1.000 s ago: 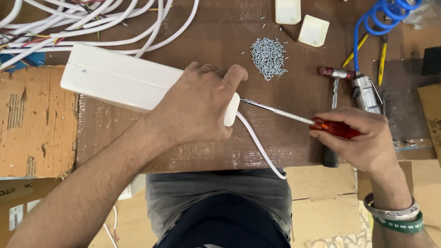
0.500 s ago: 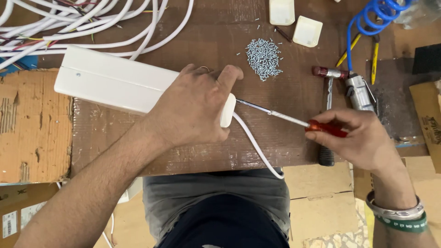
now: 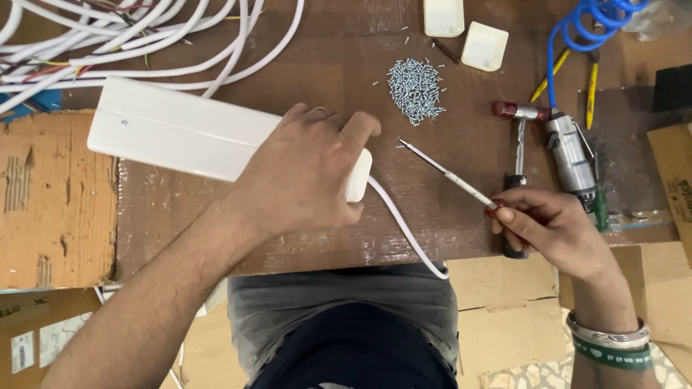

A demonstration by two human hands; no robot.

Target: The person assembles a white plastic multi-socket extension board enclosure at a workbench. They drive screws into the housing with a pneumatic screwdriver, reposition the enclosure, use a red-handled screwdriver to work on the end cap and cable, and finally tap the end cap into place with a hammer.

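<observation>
My left hand (image 3: 306, 173) presses down on the right end of a long white plastic power strip casing (image 3: 173, 130) lying back side up on the brown workbench (image 3: 339, 72). A white cable (image 3: 404, 230) leaves that end and hangs over the table's front edge. My right hand (image 3: 555, 230) holds a red-handled screwdriver (image 3: 443, 169); its tip points up-left, lifted away from the casing and near a pile of small silver screws (image 3: 416, 90).
A bundle of white cables (image 3: 130, 36) lies at the back left. Two small white plastic caps (image 3: 465, 29) sit at the back. A hammer (image 3: 519, 144), a pneumatic tool (image 3: 569, 155) with blue coiled hose (image 3: 584, 21) and cardboard (image 3: 50, 194) surround the bench.
My right hand pulled the screwdriver tip back from the casing's end and swung it toward the screw pile. My left hand stayed on the casing.
</observation>
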